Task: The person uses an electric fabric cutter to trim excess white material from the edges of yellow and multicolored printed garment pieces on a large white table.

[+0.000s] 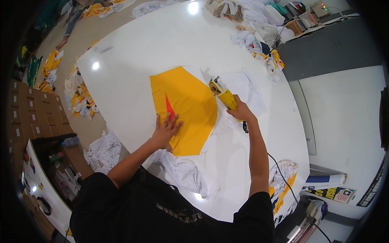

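Note:
A yellow fabric piece (190, 106) lies flat on the white table (142, 52), on top of white cloth (243, 87). A small red triangular piece (169, 106) rests on the yellow fabric. My left hand (166, 130) presses flat, fingers spread, on the yellow fabric's near left edge, just below the red piece. My right hand (241, 111) grips the handle of a yellow electric fabric cutter (222, 94) at the fabric's right edge. Its black cord (279, 170) trails back along my right forearm.
White cloth scraps (184, 172) hang off the near table edge. Piles of white and yellow fabric lie at the far right of the table (259, 44), on the floor at left (83, 99) and near right (281, 184). Brown boxes (34, 113) stand at left.

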`<action>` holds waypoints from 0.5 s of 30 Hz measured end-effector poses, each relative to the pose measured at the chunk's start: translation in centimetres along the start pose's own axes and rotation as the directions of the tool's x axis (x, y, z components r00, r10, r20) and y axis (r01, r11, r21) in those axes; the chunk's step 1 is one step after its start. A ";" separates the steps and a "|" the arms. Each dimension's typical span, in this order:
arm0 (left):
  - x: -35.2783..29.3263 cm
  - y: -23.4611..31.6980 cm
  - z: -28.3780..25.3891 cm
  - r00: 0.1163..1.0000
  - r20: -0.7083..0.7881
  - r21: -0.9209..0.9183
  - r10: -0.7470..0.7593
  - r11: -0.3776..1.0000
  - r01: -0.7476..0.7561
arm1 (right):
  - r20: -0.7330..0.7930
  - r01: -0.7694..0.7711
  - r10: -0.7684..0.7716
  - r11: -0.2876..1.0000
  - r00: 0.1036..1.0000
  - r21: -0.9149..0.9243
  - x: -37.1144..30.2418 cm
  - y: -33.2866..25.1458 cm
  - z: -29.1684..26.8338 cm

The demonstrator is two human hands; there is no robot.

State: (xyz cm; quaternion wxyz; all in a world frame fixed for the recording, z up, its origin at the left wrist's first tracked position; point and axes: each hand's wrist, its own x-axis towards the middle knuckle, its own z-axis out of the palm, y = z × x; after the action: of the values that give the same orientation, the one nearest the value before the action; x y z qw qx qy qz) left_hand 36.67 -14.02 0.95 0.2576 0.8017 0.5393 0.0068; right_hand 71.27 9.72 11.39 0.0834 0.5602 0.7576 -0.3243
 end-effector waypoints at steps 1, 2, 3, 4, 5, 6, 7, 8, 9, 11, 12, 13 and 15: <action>0.0 0.0 0.1 1.000 -0.001 0.010 -0.004 1.000 0.004 | 0.005 0.003 -0.003 1.000 1.000 -0.008 0.3 -0.2 -0.3; 0.0 0.0 0.1 1.000 0.000 0.020 -0.007 1.000 0.007 | 0.010 0.005 -0.005 1.000 1.000 -0.014 0.6 -0.2 -0.4; -0.1 0.0 0.1 1.000 -0.002 0.016 -0.007 1.000 0.007 | 0.015 0.015 -0.014 1.000 1.000 -0.018 0.9 -0.2 -0.5; -0.1 0.0 0.0 1.000 -0.003 0.012 -0.007 1.000 0.007 | 0.019 0.025 -0.024 0.999 1.000 -0.021 1.2 -0.3 -0.7; -0.1 0.0 0.1 1.000 -0.006 0.007 -0.003 1.000 0.003 | 0.022 0.032 -0.031 0.999 0.999 -0.025 1.6 0.0 -0.9; 0.0 0.0 0.1 1.000 -0.007 0.013 -0.002 1.000 0.002 | 0.021 0.037 -0.037 0.998 0.999 -0.043 1.9 0.2 -1.0; 0.0 0.0 0.2 1.000 -0.009 0.018 -0.001 1.000 0.001 | 0.021 0.043 -0.042 0.997 0.999 -0.060 2.2 0.3 -1.0; 0.0 0.0 0.1 1.000 -0.011 0.023 -0.002 1.000 0.003 | 0.022 0.050 -0.049 0.996 0.999 -0.077 2.6 0.3 -1.1; 0.0 0.0 0.1 1.000 -0.009 0.027 -0.003 1.000 0.004 | 0.028 0.057 -0.055 0.995 0.998 -0.077 2.9 0.2 -1.2; 0.0 0.1 0.0 1.000 -0.004 0.036 -0.006 0.999 0.006 | 0.039 0.071 -0.069 0.994 0.997 -0.077 3.4 0.0 -1.4; 0.0 0.1 -0.1 1.000 -0.002 0.041 -0.007 0.999 0.007 | 0.049 0.075 -0.072 0.995 0.996 -0.072 3.7 -0.2 -1.6; 0.0 0.1 -0.1 1.000 -0.001 0.045 -0.008 0.999 0.008 | 0.059 0.079 -0.075 0.995 0.995 -0.067 3.9 -0.3 -1.7; 0.1 0.1 -0.1 1.000 0.001 0.054 -0.011 0.999 0.011 | 0.062 0.100 -0.097 0.993 0.993 -0.065 4.3 -0.8 -1.9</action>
State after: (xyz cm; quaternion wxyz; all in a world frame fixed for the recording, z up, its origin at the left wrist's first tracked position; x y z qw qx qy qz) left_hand 36.76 -13.95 1.07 0.2364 0.8054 0.5434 -0.0095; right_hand 69.45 14.14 11.03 0.1084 0.5092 0.7922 -0.3184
